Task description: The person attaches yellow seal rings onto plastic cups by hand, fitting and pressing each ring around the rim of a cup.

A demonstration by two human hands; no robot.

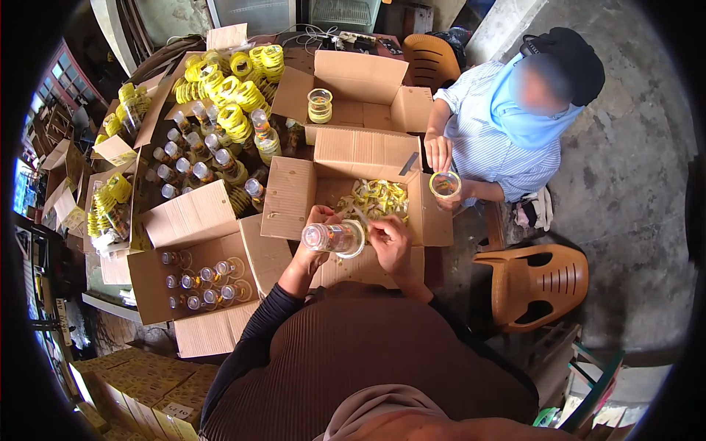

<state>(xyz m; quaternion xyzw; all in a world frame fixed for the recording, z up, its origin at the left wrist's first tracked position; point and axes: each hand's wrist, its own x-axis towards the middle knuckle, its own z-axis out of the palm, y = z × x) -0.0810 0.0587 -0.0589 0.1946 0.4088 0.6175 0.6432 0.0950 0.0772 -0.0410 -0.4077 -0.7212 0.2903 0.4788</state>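
My left hand [312, 256] is wrapped around a clear plastic jar [338, 237], which lies tilted with its base to the left and its wide rim to the right. Coloured contents show through its wall. Beside that rim, the bent fingers of my right hand [391, 244] are pinched together near a thin pale strip; what they grip is too small to make out. Just beyond both hands, an open cardboard box [290, 198] holds a heap of small yellow packets [379, 198].
At left, a carton [151, 294] contains several similar jars [209, 275]. More jars and stacked yellow rings [235, 88] crowd behind it. Another open box [360, 70] with a jar stands farther back. Across the table, a co-worker [500, 132] holds a cup [445, 185]. An orange chair [540, 287] stands right.
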